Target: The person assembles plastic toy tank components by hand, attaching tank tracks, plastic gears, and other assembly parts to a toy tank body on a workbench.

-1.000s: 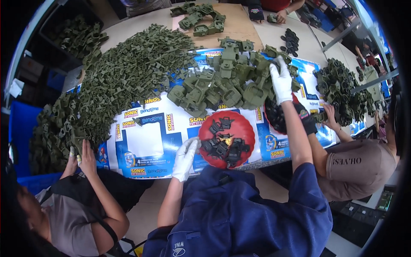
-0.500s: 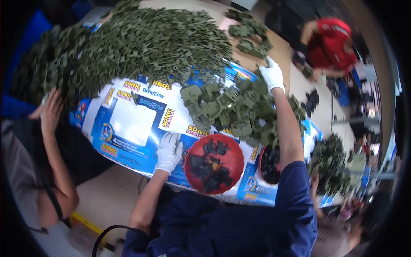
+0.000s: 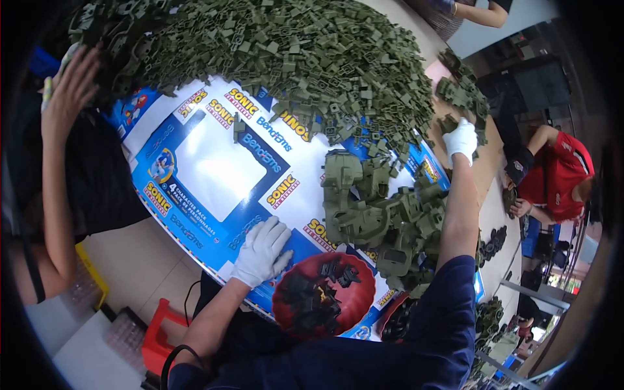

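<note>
Layout on the flat blue-and-white printed sheet (image 3: 214,172)
Round red plastic bowl (image 3: 359,300) contains angular black plastic parts (image 3: 313,304); chunky green plastic shells (image 3: 356,221) lie behind-right, small green plastic pieces (image 3: 325,62) beyond.

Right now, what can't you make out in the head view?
All in the head view:
Right hand: fingertips and any grip, hidden behind the hand itself.
Second red bowl: right side, hidden by the right sleeve.
Green pile: far end, cut off by the top edge.
Dark pieces: exact shapes, lost in overlap.
</note>
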### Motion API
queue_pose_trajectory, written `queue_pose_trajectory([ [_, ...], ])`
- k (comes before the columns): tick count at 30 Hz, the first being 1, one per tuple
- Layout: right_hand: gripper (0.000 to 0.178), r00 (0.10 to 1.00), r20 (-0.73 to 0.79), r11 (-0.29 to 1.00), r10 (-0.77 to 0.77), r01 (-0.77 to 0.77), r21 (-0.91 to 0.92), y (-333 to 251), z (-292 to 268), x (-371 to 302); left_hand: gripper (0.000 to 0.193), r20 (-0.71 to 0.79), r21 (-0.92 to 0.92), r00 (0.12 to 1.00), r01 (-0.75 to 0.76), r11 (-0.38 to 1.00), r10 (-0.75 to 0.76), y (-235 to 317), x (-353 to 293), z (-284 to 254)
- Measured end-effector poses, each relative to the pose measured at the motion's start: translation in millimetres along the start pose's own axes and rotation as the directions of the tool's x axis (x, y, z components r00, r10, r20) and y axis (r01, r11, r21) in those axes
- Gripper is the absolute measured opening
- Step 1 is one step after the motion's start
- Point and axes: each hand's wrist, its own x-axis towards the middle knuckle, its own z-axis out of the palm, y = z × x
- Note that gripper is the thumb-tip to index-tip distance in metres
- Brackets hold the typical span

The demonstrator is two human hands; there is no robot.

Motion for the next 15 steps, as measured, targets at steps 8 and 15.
queue_pose_trajectory([
  [8, 0.02, 0.994, 0.018, 0.936, -0.106, 0.094, 0.339, 37.3, -1.7, -60.2, 0.049, -0.035, -0.001, 0.998, -0.057, 0.998, 0.056, -6.6, -5.5, 16.8],
  [15, 0.026, 0.902, -0.431, 0.714, -0.025, 0.318, 0.624, 24.0, -127.2, -138.2, 0.031, -0.025, -0.427, 0.981, 0.163, 0.89, -0.191, -11.0, -1.1, -7.8],
])
